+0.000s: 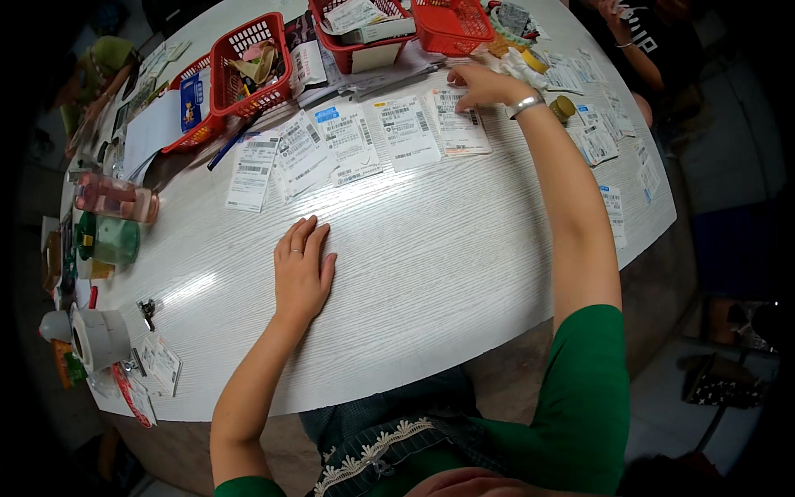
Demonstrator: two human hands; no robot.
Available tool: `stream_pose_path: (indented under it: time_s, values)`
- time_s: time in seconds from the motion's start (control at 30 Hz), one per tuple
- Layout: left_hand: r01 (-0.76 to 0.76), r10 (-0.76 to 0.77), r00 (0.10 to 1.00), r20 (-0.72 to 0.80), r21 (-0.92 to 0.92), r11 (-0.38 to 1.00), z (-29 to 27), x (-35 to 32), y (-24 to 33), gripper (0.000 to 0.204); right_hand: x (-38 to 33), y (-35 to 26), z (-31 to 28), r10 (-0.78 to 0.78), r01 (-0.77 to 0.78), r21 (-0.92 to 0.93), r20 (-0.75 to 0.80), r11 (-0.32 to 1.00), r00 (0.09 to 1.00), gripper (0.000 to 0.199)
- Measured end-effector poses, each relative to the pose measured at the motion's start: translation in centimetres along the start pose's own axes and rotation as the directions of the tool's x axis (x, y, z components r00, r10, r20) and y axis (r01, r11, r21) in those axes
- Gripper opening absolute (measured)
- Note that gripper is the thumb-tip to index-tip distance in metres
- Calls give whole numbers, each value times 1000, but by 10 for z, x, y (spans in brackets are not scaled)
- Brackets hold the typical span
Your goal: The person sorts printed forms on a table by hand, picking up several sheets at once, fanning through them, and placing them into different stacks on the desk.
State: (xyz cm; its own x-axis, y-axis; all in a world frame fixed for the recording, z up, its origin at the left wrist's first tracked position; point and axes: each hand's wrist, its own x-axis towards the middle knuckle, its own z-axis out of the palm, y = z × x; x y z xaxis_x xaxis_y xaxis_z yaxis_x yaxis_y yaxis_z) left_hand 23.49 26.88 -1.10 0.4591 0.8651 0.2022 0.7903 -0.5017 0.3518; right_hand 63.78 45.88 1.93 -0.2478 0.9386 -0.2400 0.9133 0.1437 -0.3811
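Observation:
My left hand [302, 269] lies flat on the white wood-grain table [414, 273], fingers stretched out, a ring on one of them. Nothing is in it. My right hand [482, 86] reaches to the far side, its fingers apart and curved over the top edge of a stack of printed labels [460, 131]; I see nothing gripped. Left of that stack, more label piles lie in a row: one pile [408, 132], one with a blue mark [348, 141], a fanned pile [302, 155] and a narrow pile [251, 172].
Red plastic baskets [217, 83] line the far edge. More label slips [595, 141] lie at the right, near a tape roll [535, 60]. Along the left stand a pink bottle [116, 197], a green jar [112, 238] and a white roll [101, 338]. Other people sit at the far corners.

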Motion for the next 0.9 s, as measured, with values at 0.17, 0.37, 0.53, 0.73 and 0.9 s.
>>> stream_pose_path:
  time_s: [0.17,0.37,0.53,0.73,0.9]
  values:
    - [6,-6,1000,-5,-13,1000,-2,-2,0,38,10,-22,-7,103,-76,-210,120,975,987,59]
    - [-4,3,1000,-25,-32,999,-4,-2,0,37,9,-33,-14,226,-147,-312,232,939,946,57]
    - [-30,27,997,-67,-42,999,-4,-5,-2,35,-9,-28,-2,38,12,-428,109,903,993,59]
    - [-52,48,992,-113,-34,998,-3,-9,-2,34,-45,-19,20,-77,32,-266,-158,963,984,45]
    - [-63,58,989,-133,-35,997,-1,-9,1,33,-63,-18,30,22,-31,-47,-175,998,984,46]
